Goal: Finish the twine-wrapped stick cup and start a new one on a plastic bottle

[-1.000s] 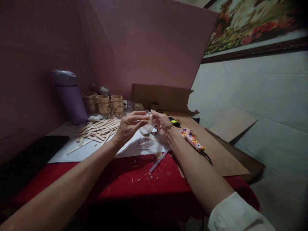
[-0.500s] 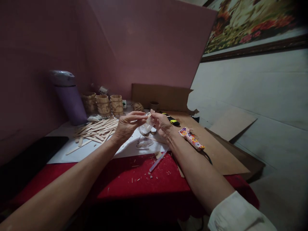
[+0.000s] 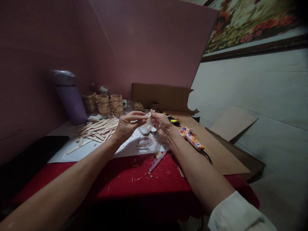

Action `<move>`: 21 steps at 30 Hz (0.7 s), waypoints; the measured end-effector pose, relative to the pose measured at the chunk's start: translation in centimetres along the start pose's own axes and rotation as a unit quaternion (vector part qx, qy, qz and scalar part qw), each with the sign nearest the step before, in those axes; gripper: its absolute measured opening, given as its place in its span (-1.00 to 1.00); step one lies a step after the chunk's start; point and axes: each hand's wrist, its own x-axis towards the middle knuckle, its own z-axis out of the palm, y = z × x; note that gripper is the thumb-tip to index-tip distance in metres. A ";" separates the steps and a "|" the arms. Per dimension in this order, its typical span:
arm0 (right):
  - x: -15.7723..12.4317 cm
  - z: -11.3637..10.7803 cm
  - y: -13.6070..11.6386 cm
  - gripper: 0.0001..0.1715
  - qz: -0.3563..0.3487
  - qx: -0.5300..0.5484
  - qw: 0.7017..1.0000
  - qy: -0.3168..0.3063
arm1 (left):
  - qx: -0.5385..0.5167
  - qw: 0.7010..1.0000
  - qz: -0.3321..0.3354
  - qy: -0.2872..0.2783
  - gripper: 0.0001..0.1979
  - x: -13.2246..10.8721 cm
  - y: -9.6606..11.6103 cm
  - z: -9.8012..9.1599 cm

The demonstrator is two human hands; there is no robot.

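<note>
Between my two hands, above the white sheet [image 3: 64, 150], is a clear, shiny plastic piece [image 3: 145, 128], rounded like part of a bottle. My left hand [image 3: 128, 125] pinches its upper edge from the left with the fingers together. On the other side, my right hand [image 3: 162, 124] grips it with thumb and fingers, hiding part of it. Its exact kind is hard to make out. Beneath it lies a small clear scrap [image 3: 145, 143]. A pile of flat wooden craft sticks [image 3: 97, 131] lies left of my left hand.
At the back left stand wooden cups [image 3: 103, 106] and a purple tumbler [image 3: 72, 102]. Twine [image 3: 138, 106] lies behind my hands. To the right, a yellow-black utility knife [image 3: 173, 120] and a flower-patterned glue gun [image 3: 192, 138] rest on cardboard [image 3: 216, 154]. A glue stick [image 3: 157, 161] lies in front.
Both hands keep nearly the same place and grip on the plastic piece. The camera view has shifted very slightly.
</note>
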 end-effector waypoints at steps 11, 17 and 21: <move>0.4 -0.2 -0.2 -0.48 -0.043 0.024 0.999 -0.015 | -0.133 0.970 -0.194 0.058 -0.44 -0.2 0.4 0.5; 0.7 -0.6 -0.2 -0.46 -0.124 -0.047 0.991 -0.030 | -0.235 0.914 -0.319 -0.088 -0.43 -0.4 0.9 0.8; 0.4 -0.4 -0.4 -0.49 -0.139 -0.073 0.987 -0.037 | -0.245 0.919 -0.292 -0.100 -0.61 -0.4 0.6 0.8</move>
